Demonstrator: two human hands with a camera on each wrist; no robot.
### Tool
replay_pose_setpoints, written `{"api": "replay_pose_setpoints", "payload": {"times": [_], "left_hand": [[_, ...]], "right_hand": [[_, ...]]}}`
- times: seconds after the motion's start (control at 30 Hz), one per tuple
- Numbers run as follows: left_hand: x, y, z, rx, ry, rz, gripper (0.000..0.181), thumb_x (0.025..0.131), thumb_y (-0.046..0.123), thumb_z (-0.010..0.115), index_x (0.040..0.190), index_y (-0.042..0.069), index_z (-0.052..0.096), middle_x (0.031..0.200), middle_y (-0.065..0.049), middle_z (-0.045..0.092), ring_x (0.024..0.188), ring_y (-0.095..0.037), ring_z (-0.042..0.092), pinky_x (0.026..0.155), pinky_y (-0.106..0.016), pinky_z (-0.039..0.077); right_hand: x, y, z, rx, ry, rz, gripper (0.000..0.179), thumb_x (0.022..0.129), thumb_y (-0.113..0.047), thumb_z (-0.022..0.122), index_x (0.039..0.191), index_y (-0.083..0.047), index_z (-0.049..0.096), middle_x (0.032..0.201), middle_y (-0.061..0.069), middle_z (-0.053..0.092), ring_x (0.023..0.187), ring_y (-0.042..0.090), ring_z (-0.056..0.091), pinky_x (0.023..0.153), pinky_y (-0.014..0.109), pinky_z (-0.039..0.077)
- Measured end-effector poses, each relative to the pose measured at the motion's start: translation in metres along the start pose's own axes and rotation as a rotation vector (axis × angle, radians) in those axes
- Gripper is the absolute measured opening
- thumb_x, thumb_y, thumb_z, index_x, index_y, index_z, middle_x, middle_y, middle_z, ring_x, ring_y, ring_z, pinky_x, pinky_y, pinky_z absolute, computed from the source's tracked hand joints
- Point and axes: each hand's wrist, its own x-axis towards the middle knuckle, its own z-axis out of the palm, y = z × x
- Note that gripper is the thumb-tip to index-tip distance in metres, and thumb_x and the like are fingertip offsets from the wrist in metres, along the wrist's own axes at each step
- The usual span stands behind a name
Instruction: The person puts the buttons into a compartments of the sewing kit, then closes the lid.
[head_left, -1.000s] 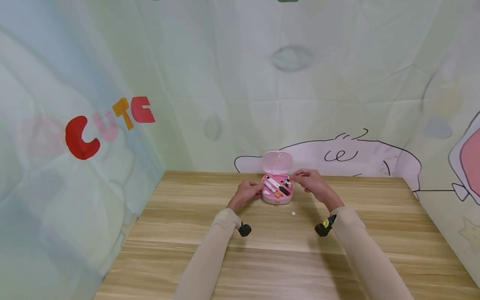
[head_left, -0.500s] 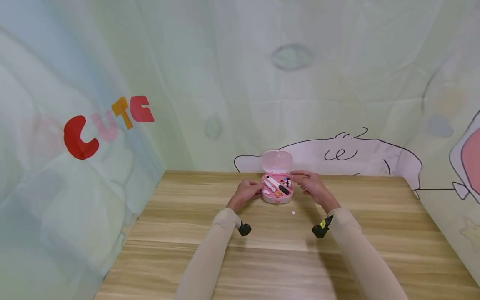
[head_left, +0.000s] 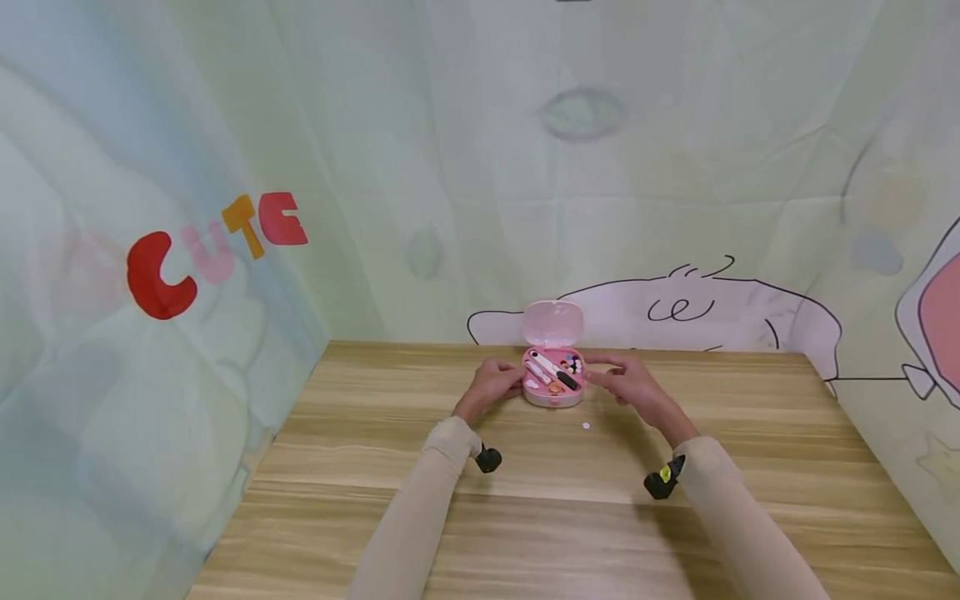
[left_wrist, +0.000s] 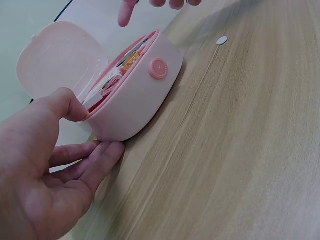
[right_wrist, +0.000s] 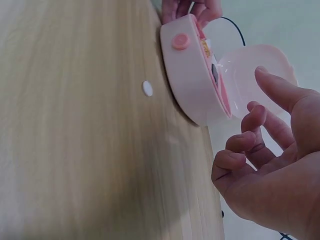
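Observation:
A small pink and white sewing box (head_left: 553, 402) stands on the table with its see-through pink lid (head_left: 553, 323) raised. Inside lie a tool with a black handle (head_left: 567, 381), a pale stick-like item, an orange-gold piece (left_wrist: 131, 60) and several small coloured buttons. My left hand (head_left: 489, 386) holds the box's left end, thumb on the rim and fingers low against its wall. At the opposite end is my right hand (right_wrist: 280, 185), thumb and forefinger apart, other fingers loosely bent, holding nothing. A white button-like disc (head_left: 586, 426) lies on the wood in front of the box.
The wooden table (head_left: 525, 542) ends just behind the box at a printed cloth backdrop (head_left: 480, 167). Another cloth side with coloured letters (head_left: 162, 277) rises on the left.
My right hand has come down from the box's back right corner, and its thumb and forefinger have spread apart. The left hand and the box have stayed put.

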Motion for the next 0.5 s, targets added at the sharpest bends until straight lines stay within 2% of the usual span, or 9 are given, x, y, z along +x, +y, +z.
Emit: {"api": "replay_pose_setpoints", "payload": {"times": [0.23,0.4,0.5], "left_hand": [[0.001,-0.001,0.0,0.011,-0.001,-0.002,0.032,0.102,0.019,0.065,0.121,-0.008,0.068,0.113,-0.017,0.069,0.097,-0.02,0.069,0.087,-0.031,0.061],[0.003,-0.002,0.0,0.01,0.0,-0.001,0.032,0.102,0.019,0.065,0.12,-0.007,0.068,0.112,-0.016,0.069,0.095,-0.019,0.069,0.086,-0.031,0.062],[0.003,-0.003,0.001,0.005,0.002,0.0,0.032,0.102,0.018,0.065,0.12,-0.008,0.068,0.112,-0.016,0.069,0.094,-0.019,0.069,0.085,-0.03,0.062]], "right_hand": [[-0.017,0.008,0.0,-0.091,-0.01,-0.008,0.049,0.096,-0.03,0.077,0.14,-0.013,0.065,0.082,0.006,0.053,0.066,0.019,0.043,0.054,0.028,0.035],[-0.029,0.014,0.002,-0.152,-0.024,-0.051,0.048,0.095,-0.025,0.079,0.138,-0.008,0.066,0.082,0.009,0.059,0.075,0.024,0.049,0.058,0.028,0.039],[-0.036,0.02,0.004,-0.206,-0.05,-0.081,0.045,0.094,-0.022,0.079,0.135,-0.006,0.068,0.082,0.011,0.063,0.075,0.026,0.053,0.058,0.027,0.042]]}}
